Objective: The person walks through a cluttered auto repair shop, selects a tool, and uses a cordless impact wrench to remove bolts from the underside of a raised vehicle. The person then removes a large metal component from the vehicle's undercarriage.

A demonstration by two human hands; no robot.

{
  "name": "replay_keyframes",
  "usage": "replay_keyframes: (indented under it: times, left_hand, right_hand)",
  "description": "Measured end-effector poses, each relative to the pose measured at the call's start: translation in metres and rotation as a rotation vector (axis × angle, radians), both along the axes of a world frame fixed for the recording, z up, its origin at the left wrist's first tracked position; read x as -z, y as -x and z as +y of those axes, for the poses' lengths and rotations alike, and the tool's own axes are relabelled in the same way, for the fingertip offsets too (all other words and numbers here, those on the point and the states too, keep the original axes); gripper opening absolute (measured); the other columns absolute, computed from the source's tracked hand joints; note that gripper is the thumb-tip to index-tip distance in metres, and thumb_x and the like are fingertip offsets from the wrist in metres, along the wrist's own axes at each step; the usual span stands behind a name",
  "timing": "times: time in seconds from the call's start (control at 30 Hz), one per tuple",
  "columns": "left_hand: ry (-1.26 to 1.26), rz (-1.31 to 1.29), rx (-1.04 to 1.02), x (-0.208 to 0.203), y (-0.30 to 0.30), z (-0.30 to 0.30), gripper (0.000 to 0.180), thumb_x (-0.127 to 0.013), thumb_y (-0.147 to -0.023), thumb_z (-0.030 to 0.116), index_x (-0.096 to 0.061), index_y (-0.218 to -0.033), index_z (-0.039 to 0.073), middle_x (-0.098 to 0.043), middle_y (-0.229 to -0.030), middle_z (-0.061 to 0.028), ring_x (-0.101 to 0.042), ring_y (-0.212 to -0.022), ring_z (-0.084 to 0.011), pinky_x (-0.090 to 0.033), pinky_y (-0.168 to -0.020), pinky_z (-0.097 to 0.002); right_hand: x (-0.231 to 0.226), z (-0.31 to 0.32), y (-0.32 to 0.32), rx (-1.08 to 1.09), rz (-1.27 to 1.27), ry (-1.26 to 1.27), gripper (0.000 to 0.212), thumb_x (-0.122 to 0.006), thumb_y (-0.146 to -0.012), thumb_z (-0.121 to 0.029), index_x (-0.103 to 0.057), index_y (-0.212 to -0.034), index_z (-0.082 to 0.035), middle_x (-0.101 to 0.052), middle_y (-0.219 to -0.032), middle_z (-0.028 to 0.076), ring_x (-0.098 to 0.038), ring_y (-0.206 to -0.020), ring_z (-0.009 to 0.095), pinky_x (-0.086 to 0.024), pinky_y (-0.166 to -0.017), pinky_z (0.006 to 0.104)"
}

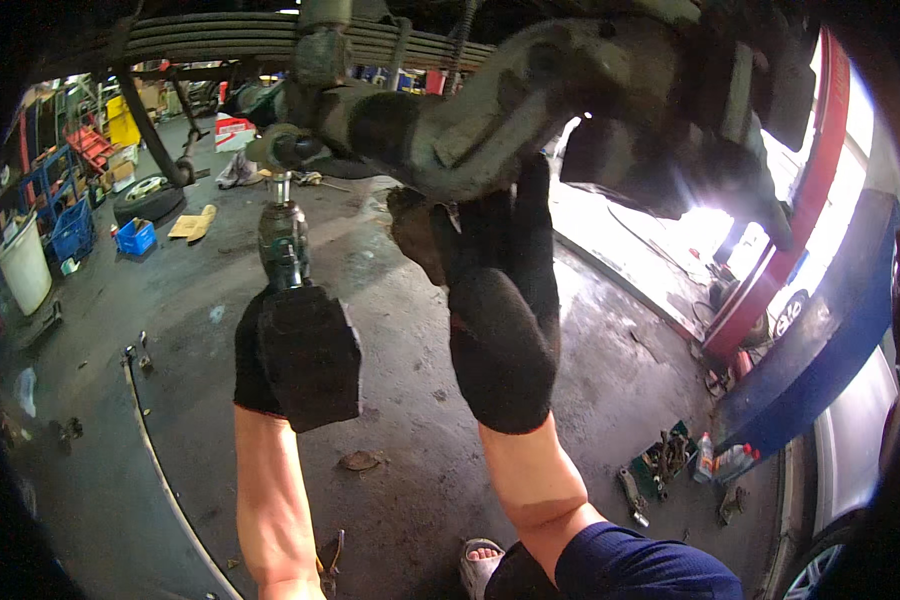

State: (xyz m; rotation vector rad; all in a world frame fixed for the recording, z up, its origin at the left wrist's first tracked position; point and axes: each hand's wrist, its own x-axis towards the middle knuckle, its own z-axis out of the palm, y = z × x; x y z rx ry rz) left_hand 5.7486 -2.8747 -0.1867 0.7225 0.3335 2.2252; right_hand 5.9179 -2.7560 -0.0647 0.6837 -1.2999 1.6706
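My left hand [255,345], in a black glove, is wrapped round a cordless impact wrench [285,240] held upright. Its black block-shaped battery end [310,355] faces me. The silver socket [281,188] on top points at the underside of a rod joint [280,148]; whether it sits on a nut there I cannot tell. My right hand [505,330], gloved in black too, reaches up to the underside of a greasy axle beam [490,120]. Its fingers are stretched upward and apart, with the tips partly lost against the dark metal. A brownish part [415,235] shows beside that hand.
Leaf springs [210,35] run overhead. A red lift post [785,230] and a blue curved panel [810,330] stand at right. A hose [160,470] lies on the floor at left. Bottles [705,457] and tools [662,460] lie at lower right, a tyre [150,200] far left.
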Motion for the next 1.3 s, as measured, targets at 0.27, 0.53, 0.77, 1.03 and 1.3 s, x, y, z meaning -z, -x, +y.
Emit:
replay_keyframes:
  times: [0.27, 0.53, 0.77, 1.03, 1.3]
  left_hand:
    - [0.194, -0.087, -0.162, 0.005, 0.004, -0.004, 0.017, -0.071, -0.087, 0.018, -0.065, -0.096, 0.005, -0.068, -0.074, -0.0078, -0.071, -0.066, -0.0244, -0.058, -0.061, -0.0376]
    - [0.449, 0.59, -0.928, 0.013, 0.006, 0.011, 0.023, -0.079, -0.067, 0.018, -0.065, -0.083, 0.009, -0.065, -0.068, -0.007, -0.067, -0.068, -0.0298, -0.053, -0.064, -0.0414]
    - [0.354, 0.145, -0.477, 0.001, -0.004, 0.004, 0.021, -0.076, -0.074, 0.019, -0.065, -0.088, 0.008, -0.065, -0.069, -0.0062, -0.067, -0.067, -0.0277, -0.054, -0.062, -0.039]
    - [-0.039, -0.173, 0.134, -0.001, 0.005, -0.001, 0.015, -0.063, -0.092, 0.018, -0.065, -0.099, 0.006, -0.067, -0.073, -0.0072, -0.067, -0.061, -0.0203, -0.058, -0.057, -0.0336]
    - [0.047, 0.034, 0.048, 0.025, 0.022, 0.008, 0.031, -0.042, -0.1, 0.035, -0.059, -0.093, 0.011, -0.062, -0.082, -0.0044, -0.061, -0.081, -0.0202, -0.052, -0.079, -0.0365]
  right_hand:
    - [-0.004, 0.004, 0.002, -0.07, 0.007, -0.019, 0.102, -0.074, -0.085, -0.011, -0.01, -0.163, -0.007, -0.022, -0.167, 0.01, -0.02, -0.154, 0.025, -0.012, -0.125, 0.0417]
    - [0.0, 0.008, -0.004, -0.092, -0.003, -0.058, 0.1, -0.075, -0.087, -0.014, -0.01, -0.162, -0.005, -0.02, -0.167, 0.011, -0.018, -0.154, 0.023, -0.011, -0.125, 0.0404]
    - [-0.001, 0.009, 0.0, 0.028, -0.026, -0.136, 0.099, -0.07, -0.091, -0.026, -0.004, -0.163, -0.006, -0.019, -0.167, 0.015, -0.021, -0.154, 0.029, -0.016, -0.124, 0.0449]
    - [-0.004, 0.002, 0.002, -0.118, 0.035, -0.029, 0.099, -0.073, -0.088, -0.018, -0.009, -0.162, -0.004, -0.02, -0.167, 0.013, -0.019, -0.154, 0.026, -0.014, -0.125, 0.0423]
    - [0.001, -0.005, 0.002, -0.028, 0.031, -0.012, 0.086, -0.06, -0.093, -0.024, -0.012, -0.163, -0.008, -0.026, -0.165, 0.015, -0.029, -0.15, 0.033, -0.021, -0.124, 0.0485]
